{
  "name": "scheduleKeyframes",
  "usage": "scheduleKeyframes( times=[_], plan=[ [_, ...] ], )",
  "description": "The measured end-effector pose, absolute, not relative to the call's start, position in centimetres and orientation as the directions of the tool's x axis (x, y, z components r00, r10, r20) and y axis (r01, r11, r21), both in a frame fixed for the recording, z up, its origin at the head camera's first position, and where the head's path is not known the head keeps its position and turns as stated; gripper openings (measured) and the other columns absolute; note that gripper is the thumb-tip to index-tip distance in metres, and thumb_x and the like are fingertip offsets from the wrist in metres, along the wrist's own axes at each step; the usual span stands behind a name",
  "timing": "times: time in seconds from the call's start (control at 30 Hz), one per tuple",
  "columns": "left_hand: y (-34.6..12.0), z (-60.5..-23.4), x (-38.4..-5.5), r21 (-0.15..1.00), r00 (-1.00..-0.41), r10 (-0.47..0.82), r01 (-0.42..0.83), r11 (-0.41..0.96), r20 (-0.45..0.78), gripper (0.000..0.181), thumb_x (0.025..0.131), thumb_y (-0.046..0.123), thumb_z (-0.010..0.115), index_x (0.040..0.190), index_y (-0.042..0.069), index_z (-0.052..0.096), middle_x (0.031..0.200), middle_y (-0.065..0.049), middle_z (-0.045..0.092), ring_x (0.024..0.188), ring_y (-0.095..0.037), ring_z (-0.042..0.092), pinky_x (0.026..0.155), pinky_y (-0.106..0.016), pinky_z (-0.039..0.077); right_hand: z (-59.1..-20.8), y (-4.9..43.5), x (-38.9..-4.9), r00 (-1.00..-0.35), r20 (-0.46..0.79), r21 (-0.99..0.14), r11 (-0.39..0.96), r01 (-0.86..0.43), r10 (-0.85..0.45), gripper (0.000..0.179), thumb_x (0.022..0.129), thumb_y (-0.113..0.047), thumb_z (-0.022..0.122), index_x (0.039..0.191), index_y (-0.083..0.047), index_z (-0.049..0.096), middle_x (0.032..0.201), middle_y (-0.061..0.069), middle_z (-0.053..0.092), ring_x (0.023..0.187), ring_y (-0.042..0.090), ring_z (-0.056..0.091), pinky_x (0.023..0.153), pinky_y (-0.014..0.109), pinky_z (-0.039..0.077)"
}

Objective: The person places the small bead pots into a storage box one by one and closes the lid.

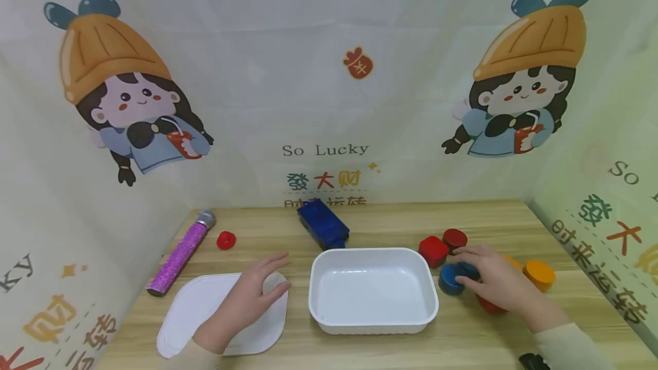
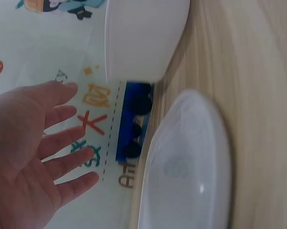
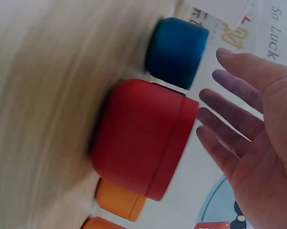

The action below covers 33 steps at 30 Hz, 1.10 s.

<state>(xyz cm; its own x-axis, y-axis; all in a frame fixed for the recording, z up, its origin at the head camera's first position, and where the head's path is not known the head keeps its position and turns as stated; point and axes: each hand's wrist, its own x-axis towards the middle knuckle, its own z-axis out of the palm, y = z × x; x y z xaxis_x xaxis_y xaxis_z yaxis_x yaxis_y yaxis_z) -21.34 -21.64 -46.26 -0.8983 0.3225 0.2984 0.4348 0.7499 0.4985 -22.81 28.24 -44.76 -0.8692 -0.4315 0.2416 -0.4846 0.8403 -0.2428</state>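
My right hand (image 1: 490, 278) hovers over a cluster of small coloured containers, its fingers apart and holding nothing. Beneath or beside it are a blue container (image 1: 450, 280), a darker blue one partly hidden by the fingers, and a red container (image 3: 138, 138) that looms large in the right wrist view. Above the white oval-cornered tray or lid (image 1: 190, 307), my left hand (image 1: 247, 296) is spread with nothing in its grasp. Between both hands stands a white rectangular basin (image 1: 372, 330), with only its bare white inside showing.
Behind the basin lies a dark blue toy-like block (image 1: 323, 224). A pink glittery microphone (image 1: 180, 258) and a small red piece (image 1: 226, 240) lie on the left. Red containers (image 1: 433, 251) and an orange one (image 1: 540, 274) stand on the right. A printed cloth hangs round the table.
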Motion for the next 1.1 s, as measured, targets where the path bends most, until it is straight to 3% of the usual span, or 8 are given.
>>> scheduleKeyframes(
  times=[0.17, 0.47, 1.1],
  plan=[
    [-20.1, -46.4, -20.6, 0.538, -0.862, 0.422, 0.505, 0.674, 0.281, 0.046, 0.096, 0.023, 0.074, 0.139, 0.009, 0.064, 0.152, -0.011, 0.056, 0.141, -0.039, 0.051, 0.115, -0.06, 0.043, -45.2, 28.3, -22.9, -0.86, 0.202, -0.24, 0.828, -0.507, -0.468, 0.033, 0.09, -0.024, 0.081, 0.12, -0.01, 0.075, 0.131, 0.013, 0.068, 0.121, 0.039, 0.062, 0.1, 0.058, 0.056],
    [-18.7, -46.7, -20.0, 0.542, -0.833, 0.488, 0.545, 0.64, 0.261, 0.045, 0.097, 0.029, 0.072, 0.137, 0.009, 0.066, 0.155, -0.011, 0.053, 0.143, -0.036, 0.049, 0.115, -0.06, 0.043, -45.0, 28.2, -23.4, -0.854, 0.138, -0.257, 0.815, -0.519, -0.501, 0.033, 0.089, -0.025, 0.082, 0.118, -0.01, 0.075, 0.128, 0.014, 0.07, 0.119, 0.039, 0.062, 0.1, 0.058, 0.056],
    [-18.5, -46.9, -19.7, 0.506, -0.85, 0.458, 0.524, 0.685, 0.26, 0.046, 0.093, 0.031, 0.078, 0.132, 0.011, 0.067, 0.152, -0.005, 0.057, 0.141, -0.031, 0.051, 0.116, -0.055, 0.044, -43.7, 27.6, -22.9, -0.882, 0.159, -0.275, 0.838, -0.471, -0.444, 0.035, 0.084, -0.029, 0.087, 0.114, -0.014, 0.078, 0.12, 0.011, 0.073, 0.109, 0.033, 0.068, 0.093, 0.054, 0.06]
  ],
)
